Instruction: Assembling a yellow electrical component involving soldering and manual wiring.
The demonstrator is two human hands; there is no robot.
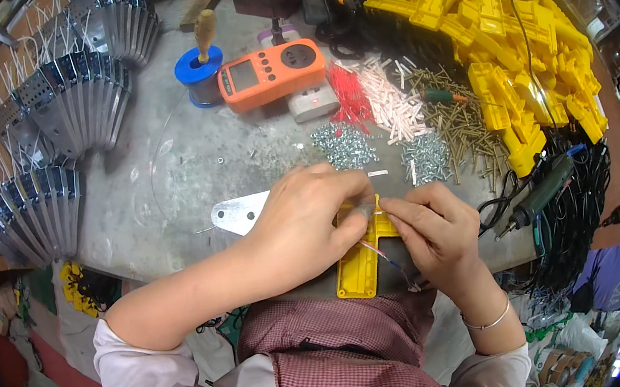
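Observation:
A yellow plastic housing half (358,271) lies at the table's near edge, its open, ribbed inside facing up. My left hand (312,212) is closed over its upper part, thumb and fingers pinched on it. At the housing's upper right corner, the thumb and fingertips of my right hand (434,228) are pressed together; what lies between them is too small to name. Thin coloured wires (385,252) run out from under my left hand across the housing. A flat metal plate (229,213) with holes sticks out to the left from beneath my left hand.
Beyond my hands lie piles of silver screws (345,146), brass-coloured screws (464,124), white sleeves (395,102) and red pieces (348,92). An orange meter (272,74) and a blue solder spool (198,68) stand farther back. Yellow housings (523,36), a green screwdriver (542,196) and fanned metal plates (74,99) flank them.

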